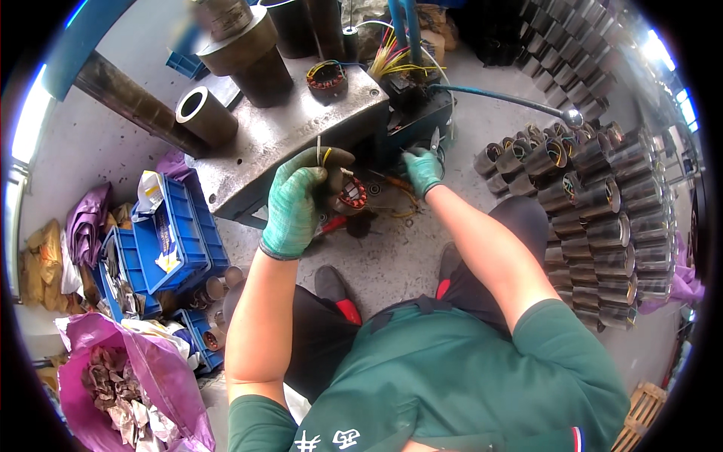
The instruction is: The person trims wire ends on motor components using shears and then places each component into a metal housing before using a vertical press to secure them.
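Note:
My left hand (294, 207), in a green glove with dark-coated fingers, is raised before the front edge of the metal press table. Its fingers are closed on thin wires (325, 154), a yellow and a pale one, whose ends stick up. Just beside its fingers shows a ring-shaped motor stator (352, 194) with red and white windings; whether the hand bears it is hidden. My right hand (424, 170), gloved too, is farther right, fingers closed together. Pliers or snips (435, 138) show just beyond it. What the right fingers pinch is too small to tell.
On the metal table (301, 124) stand a wound stator (327, 79), a hollow cylinder (203, 113) and a thick steel press column (256, 71). A ball-ended lever (512, 99) reaches right. Stacked metal housings (602, 218) fill the right. Blue crates (177, 233) and a purple sack (162, 369) lie left.

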### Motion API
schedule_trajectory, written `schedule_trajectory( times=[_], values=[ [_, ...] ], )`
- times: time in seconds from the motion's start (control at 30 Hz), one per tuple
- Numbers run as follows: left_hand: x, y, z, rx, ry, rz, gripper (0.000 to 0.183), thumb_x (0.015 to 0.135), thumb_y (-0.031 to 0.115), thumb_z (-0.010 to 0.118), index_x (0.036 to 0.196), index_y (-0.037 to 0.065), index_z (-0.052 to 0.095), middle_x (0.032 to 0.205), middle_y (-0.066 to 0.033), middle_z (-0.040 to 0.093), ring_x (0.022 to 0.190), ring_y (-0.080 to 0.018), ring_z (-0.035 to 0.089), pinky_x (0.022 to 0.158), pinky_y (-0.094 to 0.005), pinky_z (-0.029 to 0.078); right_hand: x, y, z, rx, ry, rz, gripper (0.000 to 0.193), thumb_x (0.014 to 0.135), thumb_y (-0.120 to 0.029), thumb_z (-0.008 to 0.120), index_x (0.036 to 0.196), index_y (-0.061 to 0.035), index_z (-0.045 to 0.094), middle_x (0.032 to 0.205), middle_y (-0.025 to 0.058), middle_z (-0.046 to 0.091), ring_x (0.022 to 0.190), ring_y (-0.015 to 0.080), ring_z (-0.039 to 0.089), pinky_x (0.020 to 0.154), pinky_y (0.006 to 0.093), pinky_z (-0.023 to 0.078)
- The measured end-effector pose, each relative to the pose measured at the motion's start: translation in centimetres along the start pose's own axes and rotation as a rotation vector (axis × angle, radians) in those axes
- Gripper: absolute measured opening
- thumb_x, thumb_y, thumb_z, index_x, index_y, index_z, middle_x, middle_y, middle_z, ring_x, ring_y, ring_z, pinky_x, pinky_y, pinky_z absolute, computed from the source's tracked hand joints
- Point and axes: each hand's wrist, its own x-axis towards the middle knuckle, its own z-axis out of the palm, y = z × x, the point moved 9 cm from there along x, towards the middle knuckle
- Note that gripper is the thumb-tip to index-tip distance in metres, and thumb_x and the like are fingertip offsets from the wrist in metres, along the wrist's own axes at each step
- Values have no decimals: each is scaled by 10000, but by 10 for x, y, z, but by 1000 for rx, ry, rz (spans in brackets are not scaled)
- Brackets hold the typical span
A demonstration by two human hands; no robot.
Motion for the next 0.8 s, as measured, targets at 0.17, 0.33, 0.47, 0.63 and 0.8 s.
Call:
schedule_trajectory(
  times=[0.17, 0.33, 0.47, 0.63, 0.8],
  values=[
    [-14, 17, 16, -253, -10, 88, 509, 940, 151, 597, 1386, -93, 577, 970, -87, 649, 850, -164, 636, 729, -283, 538, -194, -120, 113, 712, -901, 689, 730, 1017, -691, 457, 1448, -110, 553, 1336, 184, 669, 1268, 368, 619, 974, 594, 559],
    [-15, 20, 32, -318, -42, 99, 592, 956, 142, 718, 1462, -83, 509, 1080, -108, 663, 840, -198, 673, 718, -322, 554, -207, -163, 96, 872, -1031, 634, 495, 1047, -474, 524, 1383, -115, 576, 1270, 155, 676, 1170, 388, 658, 942, 589, 577],
    [-11, 4, 29, -18, 40, -15, 470, 991, 55, 671, 1433, -62, 561, 1129, -138, 743, 741, -136, 684, 684, -257, 569, -196, -175, 84, 1066, -860, 519, 371, 1031, -291, 551, 1350, -105, 585, 1283, 147, 648, 1184, 382, 639, 980, 615, 557],
    [-4, -5, 31, 817, 54, 320, 380, 974, -9, 676, 1353, 2, 666, 1247, -135, 700, 1009, -206, 695, 899, -304, 565, -191, -178, 75, 1031, -711, 413, 346, 1031, -283, 553, 1327, -111, 600, 1298, 144, 644, 1181, 372, 629, 1034, 627, 516],
    [2, -27, 33, 656, 19, 139, 451, 912, -100, 685, 1342, 36, 680, 1310, -136, 616, 1205, -247, 634, 1002, -342, 537, -187, -182, 61, 1057, -666, 381, 334, 1039, -284, 553, 1322, -115, 607, 1291, 135, 658, 1175, 337, 636, 1032, 594, 519]
  ],
)
